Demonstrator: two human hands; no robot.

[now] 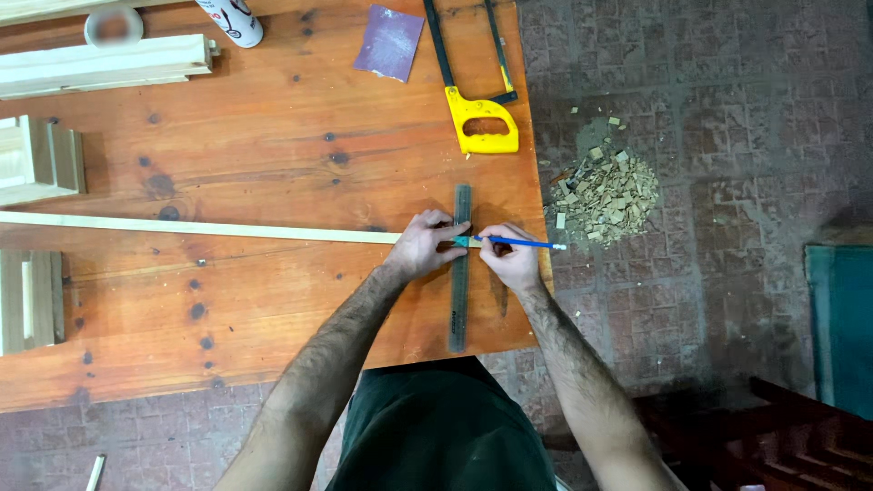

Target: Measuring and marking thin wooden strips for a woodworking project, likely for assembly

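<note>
A long thin pale wooden strip (200, 228) lies across the reddish wooden table (255, 309), running from the left edge to near the right edge. A grey metal ruler (460, 291) lies across the strip's right end, pointing toward me. My left hand (423, 245) presses down on the strip and the ruler where they cross. Just to its right, my right hand (511, 259) grips a blue pencil (523, 243), whose tip meets the strip beside the ruler.
A yellow-handled hacksaw (480, 114) and a purple sandpaper sheet (389, 42) lie at the table's far side. Pale wood pieces (100, 65) and frames (36, 162) sit at the left. A pile of wood offcuts (607, 189) lies on the tiled floor right of the table.
</note>
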